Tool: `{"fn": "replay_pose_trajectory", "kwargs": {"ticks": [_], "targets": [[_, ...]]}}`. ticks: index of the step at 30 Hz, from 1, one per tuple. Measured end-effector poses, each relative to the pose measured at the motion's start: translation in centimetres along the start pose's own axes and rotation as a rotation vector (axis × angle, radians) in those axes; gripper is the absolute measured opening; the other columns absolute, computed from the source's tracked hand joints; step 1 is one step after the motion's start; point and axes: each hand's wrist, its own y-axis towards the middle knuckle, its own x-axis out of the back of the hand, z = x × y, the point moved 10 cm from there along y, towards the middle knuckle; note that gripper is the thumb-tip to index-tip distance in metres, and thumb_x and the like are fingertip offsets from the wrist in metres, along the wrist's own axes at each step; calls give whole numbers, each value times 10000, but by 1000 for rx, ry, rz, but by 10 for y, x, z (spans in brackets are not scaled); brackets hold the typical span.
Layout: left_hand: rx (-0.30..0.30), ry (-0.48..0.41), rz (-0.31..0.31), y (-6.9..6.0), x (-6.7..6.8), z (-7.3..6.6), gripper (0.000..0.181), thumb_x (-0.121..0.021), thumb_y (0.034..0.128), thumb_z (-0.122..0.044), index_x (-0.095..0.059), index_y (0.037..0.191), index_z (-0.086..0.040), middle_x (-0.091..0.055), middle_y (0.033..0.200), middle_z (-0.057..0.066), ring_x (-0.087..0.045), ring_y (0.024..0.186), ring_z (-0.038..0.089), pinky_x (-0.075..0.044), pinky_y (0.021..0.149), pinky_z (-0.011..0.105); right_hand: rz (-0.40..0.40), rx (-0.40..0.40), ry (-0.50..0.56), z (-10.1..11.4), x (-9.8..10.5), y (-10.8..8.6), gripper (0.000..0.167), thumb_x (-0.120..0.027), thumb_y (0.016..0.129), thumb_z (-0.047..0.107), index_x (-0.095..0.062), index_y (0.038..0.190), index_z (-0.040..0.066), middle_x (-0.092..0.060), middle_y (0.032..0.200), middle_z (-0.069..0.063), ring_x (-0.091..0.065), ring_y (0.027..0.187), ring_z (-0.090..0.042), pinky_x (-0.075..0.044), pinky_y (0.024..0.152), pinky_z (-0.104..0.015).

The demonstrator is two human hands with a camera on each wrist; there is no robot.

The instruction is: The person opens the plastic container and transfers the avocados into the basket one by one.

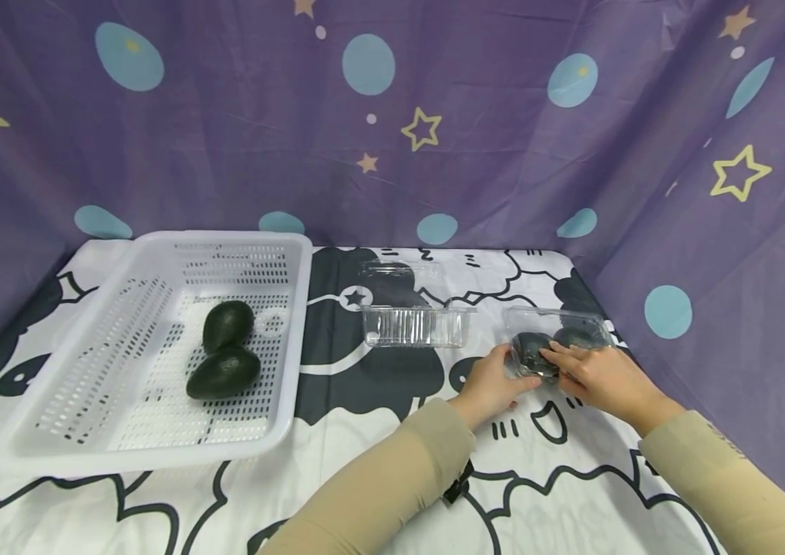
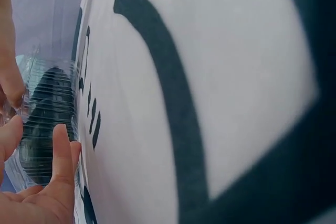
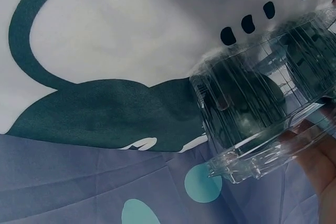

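A clear plastic clamshell container stands at the right of the table with two dark green avocados inside. My left hand holds its left front corner, thumb at the front and fingers along the side. The right hand reaches over the front rim, fingers and thumb on the clear plastic there; its fingers partly cover the avocados. In the left wrist view, the ribbed container wall lies beside the left fingers. Both avocados show through the plastic in the right wrist view.
Another clear clamshell container stands open in the middle, its lid raised at the back. At left, a white perforated basket holds two more avocados. A purple curtain hangs behind the patterned cloth. A small black object lies by the left sleeve.
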Motion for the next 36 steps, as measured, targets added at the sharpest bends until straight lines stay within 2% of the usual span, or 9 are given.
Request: {"fn": "replay_pose_trajectory", "kwargs": {"ticks": [6, 9, 13, 16, 20, 24, 29, 32, 36], "targets": [[-14, 38, -16, 1, 1, 0, 744, -760, 877, -354, -418, 1485, -94, -625, 1328, 162, -631, 524, 124, -501, 783, 238, 17, -15, 24, -2, 0, 1, 444, -780, 708, 45, -717, 1147, 28, -742, 1053, -199, -321, 457, 22, -406, 469, -257], [-26, 39, -26, 2, 1, 0, 738, -766, 874, -343, -426, 1478, -89, -630, 1317, 162, -609, 507, 104, -502, 736, 227, -11, -36, 58, -5, 4, 2, 410, -751, 713, 10, -725, 1120, 40, -757, 876, -88, -273, 470, 50, -351, 454, -212], [-35, 25, -30, 2, 1, 1, 730, -771, 871, -331, -434, 1471, -87, -626, 1321, 158, -589, 499, 87, -486, 665, 208, -49, -33, 88, -7, 8, 3, 379, -722, 706, -21, -732, 1079, 43, -685, 698, 26, -244, 477, 72, -295, 445, -166], [-30, 26, -28, 2, 2, 1, 734, -772, 869, -332, -433, 1473, -87, -627, 1320, 154, -589, 499, 91, -480, 675, 206, -59, -8, 77, -4, 8, 3, 376, -724, 701, -14, -731, 1074, 33, -740, 789, -41, -244, 476, 76, -307, 442, -164], [-7, 31, -16, 2, 1, 1, 737, -769, 868, -349, -435, 1472, -91, -638, 1300, 151, -612, 519, 121, -487, 702, 232, -62, -16, 53, -3, 6, 1, 380, -737, 704, 5, -733, 1082, 33, -765, 946, -136, -293, 473, 53, -358, 449, -201], [15, 11, 1, 1, 1, 1, 705, -726, 898, -380, -434, 1471, -91, -655, 1257, 149, -641, 553, 151, -497, 754, 259, -81, -4, 22, 0, 6, -1, 403, -749, 693, 23, -731, 1096, 32, -758, 981, -171, -440, 469, -23, -437, 472, -270], [39, -12, 8, -1, 3, 0, 654, -651, 950, -374, -420, 1480, -70, -598, 1368, 143, -683, 602, 185, -519, 804, 290, -116, 12, 24, 3, 10, -3, 434, -751, 677, 23, -732, 1110, 37, -753, 1010, -182, -563, 497, -116, -457, 488, -291], [50, -2, 5, -2, 4, -1, 651, -645, 955, -363, -410, 1485, -67, -541, 1448, 121, -699, 625, 199, -525, 825, 294, -129, 2, 17, 4, 11, -4, 440, -748, 675, 20, -735, 1115, 42, -752, 1024, -181, -640, 563, -166, -441, 474, -286], [55, 21, -3, -3, 5, -2, 652, -642, 957, -352, -401, 1489, -63, -552, 1432, 142, -701, 621, 202, -525, 821, 295, -130, -73, -29, 5, 13, -5, 467, -765, 683, 34, -729, 1148, 59, -741, 1096, -162, -730, 816, -296, -504, 518, -362]]}}
